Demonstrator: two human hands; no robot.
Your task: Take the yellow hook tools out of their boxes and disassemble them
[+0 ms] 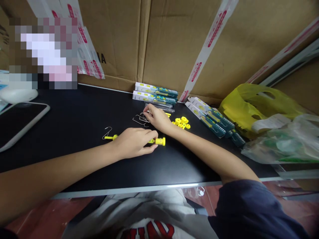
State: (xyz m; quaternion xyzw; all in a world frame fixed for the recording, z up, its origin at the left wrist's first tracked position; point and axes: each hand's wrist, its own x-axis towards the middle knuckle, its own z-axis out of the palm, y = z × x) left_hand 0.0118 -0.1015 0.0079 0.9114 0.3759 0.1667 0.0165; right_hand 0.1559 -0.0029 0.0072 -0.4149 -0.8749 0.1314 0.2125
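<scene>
On the flat black bench [99,172] I note the left hand [134,142] nearest, fingers [150,133] closed around a slim yellow plastic rod-shaped device [160,141] aligned left to right, silver wire hook [108,128] at its left end. Beyond, I see the right hand [159,119] at a small heap of bent silver wire hooks [142,119], fingers partly curled; I cannot tell if they grip one. Farther: small round yellow plastic pieces [183,120], clear tubes [161,107], then two white-and-teal cardboard boxes [156,93].

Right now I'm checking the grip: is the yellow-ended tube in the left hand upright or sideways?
Sideways: the yellow-ended tube runs left to right under the left hand, both ends showing.
</scene>
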